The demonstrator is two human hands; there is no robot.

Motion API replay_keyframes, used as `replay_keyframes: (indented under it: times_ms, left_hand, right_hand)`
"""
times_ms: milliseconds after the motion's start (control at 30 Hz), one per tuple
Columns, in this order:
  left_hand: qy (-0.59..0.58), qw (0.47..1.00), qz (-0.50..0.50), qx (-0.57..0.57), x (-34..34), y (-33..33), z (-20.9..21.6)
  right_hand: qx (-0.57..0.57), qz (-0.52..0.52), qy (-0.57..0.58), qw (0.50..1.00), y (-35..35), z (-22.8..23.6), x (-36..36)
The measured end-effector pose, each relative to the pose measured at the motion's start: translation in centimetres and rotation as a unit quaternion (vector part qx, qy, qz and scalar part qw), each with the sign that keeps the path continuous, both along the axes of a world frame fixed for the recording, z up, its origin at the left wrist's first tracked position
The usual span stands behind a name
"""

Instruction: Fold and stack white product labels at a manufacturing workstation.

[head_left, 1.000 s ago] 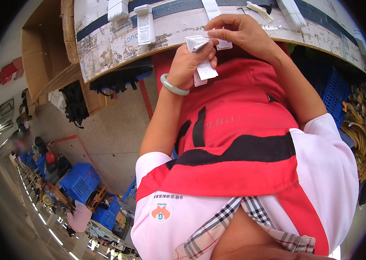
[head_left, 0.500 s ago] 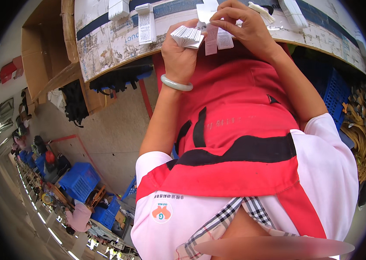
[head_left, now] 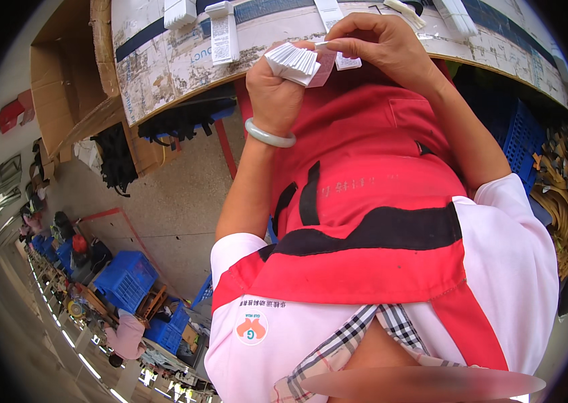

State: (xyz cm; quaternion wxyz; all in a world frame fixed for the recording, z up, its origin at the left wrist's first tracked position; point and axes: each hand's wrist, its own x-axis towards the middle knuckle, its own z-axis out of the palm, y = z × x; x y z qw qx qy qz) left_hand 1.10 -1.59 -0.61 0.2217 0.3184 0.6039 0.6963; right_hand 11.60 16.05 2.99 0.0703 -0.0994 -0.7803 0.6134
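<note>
My left hand (head_left: 276, 87) is wrapped round a fanned stack of folded white labels (head_left: 290, 59), at the near edge of the table. Thumb and forefinger of my right hand (head_left: 391, 52) pinch a small white label end (head_left: 322, 44) just beside that stack. A pinkish printed label (head_left: 324, 69) lies against the stack's right side, below the pinched end. Behind my right fingers, a white printed label (head_left: 347, 63) hangs at the table edge. One more white label strip (head_left: 329, 12) lies farther back on the table.
On the worn table (head_left: 163, 77) lie a printed label stack (head_left: 223, 37), a white bundle (head_left: 180, 12) at left and another bundle (head_left: 455, 19) at right. An open cardboard box (head_left: 69, 80) stands left; a blue crate (head_left: 520, 141) is under the table at right.
My right hand has come down and left toward the stack. The pinkish label, which hung apart from the stack, is now against it. My left hand has shifted slightly down.
</note>
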Motion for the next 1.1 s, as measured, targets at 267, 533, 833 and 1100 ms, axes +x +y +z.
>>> replay_keyframes:
  times_ms: [267,533,833,1100]
  left_hand:
    - [0.013,1.0,0.012,0.009,0.2,-0.2,-0.3]
    - [-0.001,1.0,-0.002,0.004,0.4,-0.2,-0.1]
    - [-0.413,0.898,-0.151,0.004,0.7,-0.5,0.5]
    - [-0.32,0.925,-0.199,-0.039,1.7,-0.8,-0.3]
  right_hand:
    - [0.006,0.0,-0.003,1.0,-0.2,-0.2,0.1]
    - [-0.031,0.018,0.002,0.999,-0.5,0.0,0.3]
    - [-0.196,0.15,-0.123,0.961,-0.6,2.5,0.9]
    - [-0.115,-0.006,-0.036,0.993,-2.5,-1.5,0.6]
